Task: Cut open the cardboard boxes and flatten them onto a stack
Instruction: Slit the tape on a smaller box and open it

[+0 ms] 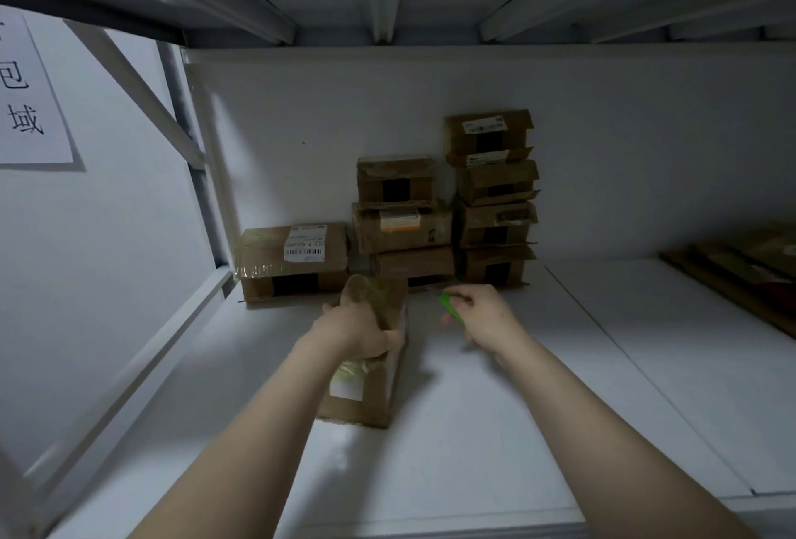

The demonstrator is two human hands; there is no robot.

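One box (364, 396) stands on the white shelf (474, 431) before me in the head view, my left hand (359, 323) curled over its top. My right hand (489, 314) grips a green cutter (450, 309) just beside it. The cutting step seems about to begin; next the blade needs the tape seam. Flattened cardboard (741, 275) lies far right.
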